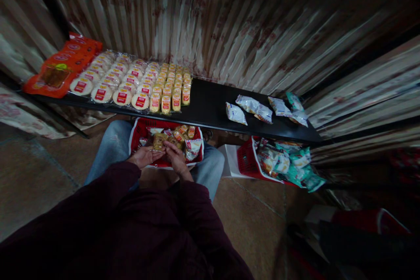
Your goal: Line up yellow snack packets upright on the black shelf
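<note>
A red basket [135, 133] rests on my lap and holds several small snack packets. My left hand [144, 155] and my right hand [175, 156] meet over its near side, fingers curled round a clear packet of brown biscuits [159, 141]. Both sleeves are dark maroon. The fingertips are partly hidden by the packet.
A black shelf [210, 105] runs ahead of my knees. Round white packs [121, 96], small yellow packs [170, 89] and orange packs [59, 72] lie in rows on its left; white and green packets [262, 111] lie on its right. A second red basket [246, 162] of packets stands on the floor at right.
</note>
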Available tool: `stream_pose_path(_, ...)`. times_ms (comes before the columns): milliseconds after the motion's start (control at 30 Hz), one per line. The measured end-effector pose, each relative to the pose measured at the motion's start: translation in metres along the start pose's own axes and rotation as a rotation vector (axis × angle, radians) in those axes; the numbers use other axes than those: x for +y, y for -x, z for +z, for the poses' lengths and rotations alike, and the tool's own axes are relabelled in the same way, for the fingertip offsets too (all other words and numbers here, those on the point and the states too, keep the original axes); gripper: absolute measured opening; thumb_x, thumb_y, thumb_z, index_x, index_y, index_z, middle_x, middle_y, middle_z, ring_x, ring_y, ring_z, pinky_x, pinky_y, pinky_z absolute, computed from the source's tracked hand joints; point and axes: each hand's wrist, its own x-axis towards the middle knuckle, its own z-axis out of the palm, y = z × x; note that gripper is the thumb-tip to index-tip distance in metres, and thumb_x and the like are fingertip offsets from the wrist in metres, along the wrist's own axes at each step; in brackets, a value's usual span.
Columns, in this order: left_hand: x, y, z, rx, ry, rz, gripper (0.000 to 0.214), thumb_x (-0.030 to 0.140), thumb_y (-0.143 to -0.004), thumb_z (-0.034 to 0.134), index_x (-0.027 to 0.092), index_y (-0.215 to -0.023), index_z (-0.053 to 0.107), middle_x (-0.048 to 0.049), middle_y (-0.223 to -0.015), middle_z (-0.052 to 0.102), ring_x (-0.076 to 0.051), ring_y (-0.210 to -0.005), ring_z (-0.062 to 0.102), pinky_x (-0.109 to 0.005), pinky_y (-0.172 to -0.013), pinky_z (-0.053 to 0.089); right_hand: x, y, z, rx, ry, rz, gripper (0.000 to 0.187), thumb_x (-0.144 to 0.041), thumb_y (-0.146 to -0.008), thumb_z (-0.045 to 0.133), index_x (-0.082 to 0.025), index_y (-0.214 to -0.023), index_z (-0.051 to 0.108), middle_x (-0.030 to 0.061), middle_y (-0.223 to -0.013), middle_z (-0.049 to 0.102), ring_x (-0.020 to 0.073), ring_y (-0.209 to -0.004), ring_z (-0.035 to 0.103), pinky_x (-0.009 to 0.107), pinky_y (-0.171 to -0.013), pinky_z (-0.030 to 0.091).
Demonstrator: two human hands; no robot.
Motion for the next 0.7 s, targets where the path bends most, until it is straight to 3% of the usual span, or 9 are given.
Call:
stream_pose_path(333, 0.000, 0.003, 0.002, 0.041, 0.029, -0.004, 0.055, 0.005, -0.077, 0.043, 0.000, -0.132, 0.044, -0.0166, -0.096, 0.072, -0.022, -0.093, 0.070, -0.031, -0.078, 0.056, -0.003, 0.001, 0.002, -0.005, -0.049, 0.050, 0.041, -0.044, -0.073, 0.070, -0.022, -0.107, 0.069, 0.0038, -0.098, 0.072, 0.0184, -0.084, 0.067, 0.030, -0.073, 0.056)
stream_pose_path(500, -0.001, 0.005, 0.013, 0.144, -0.032, 0.068, 0.031, 0.010, -0.084, 0.043, 0.003, -0.111, 0.057, -0.0167, -0.087, 0.071, -0.020, -0.078, 0.071, -0.030, -0.075, 0.056, -0.008, 0.003, 0.004, 0.002, 0.079, 0.074, 0.045, -0.046, -0.072, 0.069, -0.022, -0.110, 0.069, 0.0049, -0.102, 0.072, 0.0212, -0.091, 0.067, 0.035, -0.079, 0.056)
stream_pose_path(600, -0.004, 0.006, 0.020, 0.208, -0.101, 0.145, 0.016, 0.014, -0.088, 0.044, 0.010, -0.098, 0.057, -0.0101, -0.076, 0.069, -0.016, -0.068, 0.069, -0.027, -0.067, 0.056, -0.009, 0.003, 0.003, -0.019, 0.200, 0.013, 0.041, -0.044, -0.072, 0.068, -0.024, -0.107, 0.070, 0.0043, -0.107, 0.071, 0.0220, -0.099, 0.065, 0.037, -0.087, 0.054)
stream_pose_path(700, -0.009, 0.009, 0.025, 0.218, -0.168, 0.252, 0.015, 0.015, -0.084, 0.053, 0.017, -0.100, 0.053, -0.0041, -0.077, 0.068, -0.014, -0.066, 0.068, -0.028, -0.066, 0.056, -0.003, 0.001, 0.003, -0.016, 0.309, -0.035, 0.039, -0.041, -0.074, 0.066, -0.022, -0.108, 0.069, 0.0062, -0.110, 0.069, 0.0222, -0.103, 0.064, 0.038, -0.091, 0.052)
